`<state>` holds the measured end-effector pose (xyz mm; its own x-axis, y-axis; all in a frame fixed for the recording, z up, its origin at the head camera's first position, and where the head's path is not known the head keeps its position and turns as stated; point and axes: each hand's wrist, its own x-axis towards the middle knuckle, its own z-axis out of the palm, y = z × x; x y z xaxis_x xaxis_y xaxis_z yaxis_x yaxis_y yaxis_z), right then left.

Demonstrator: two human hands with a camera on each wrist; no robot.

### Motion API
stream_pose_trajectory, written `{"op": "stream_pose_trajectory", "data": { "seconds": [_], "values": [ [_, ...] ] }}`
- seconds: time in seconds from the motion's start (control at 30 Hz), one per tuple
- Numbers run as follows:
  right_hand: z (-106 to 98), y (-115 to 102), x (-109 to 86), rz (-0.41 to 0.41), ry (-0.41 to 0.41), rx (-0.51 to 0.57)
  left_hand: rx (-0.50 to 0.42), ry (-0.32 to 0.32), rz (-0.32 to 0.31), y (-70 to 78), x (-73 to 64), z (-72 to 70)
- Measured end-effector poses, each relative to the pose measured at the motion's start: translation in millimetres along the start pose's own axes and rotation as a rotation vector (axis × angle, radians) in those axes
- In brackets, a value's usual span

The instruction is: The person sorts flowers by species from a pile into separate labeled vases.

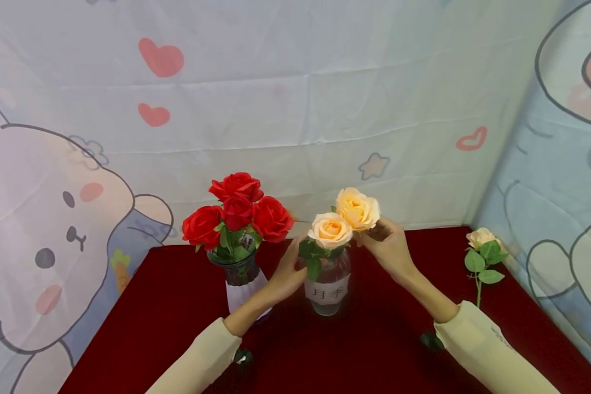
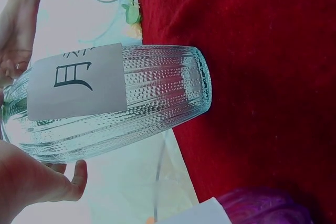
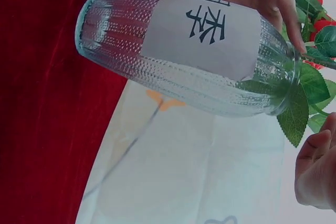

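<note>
A clear ribbed glass vase stands upright on the red cloth, with a white paper label bearing dark characters. Two peach-yellow roses rise from its mouth: a front rose and a higher rear rose. Around the vase's neck on the left, my left hand curls its fingers, one fingertip near a stem in the right wrist view. Just under the rear rose, my right hand pinches with bent fingers; its fingertips are partly hidden. Green leaves hang over the vase's rim.
To the left stands a second vase, dark at the neck and labelled, holding several red roses. A single pale rose with green leaves is at the right edge of the red cloth. A patterned curtain closes off the back.
</note>
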<state>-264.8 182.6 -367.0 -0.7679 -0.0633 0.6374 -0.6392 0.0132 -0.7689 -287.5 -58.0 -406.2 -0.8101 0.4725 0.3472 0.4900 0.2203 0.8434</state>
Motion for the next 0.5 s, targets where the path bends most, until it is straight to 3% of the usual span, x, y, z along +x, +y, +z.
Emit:
{"op": "stream_pose_trajectory", "data": {
  "seconds": [0.27, 0.5],
  "values": [
    [8, 3, 0.0, 0.078, -0.007, -0.022, -0.026, 0.009, 0.028, 0.2, 1.2, 1.5],
    [12, 8, 3.6, 0.041, -0.043, -0.122, -0.024, 0.024, 0.056, 1.3, 1.4, 1.9]
  ]
}}
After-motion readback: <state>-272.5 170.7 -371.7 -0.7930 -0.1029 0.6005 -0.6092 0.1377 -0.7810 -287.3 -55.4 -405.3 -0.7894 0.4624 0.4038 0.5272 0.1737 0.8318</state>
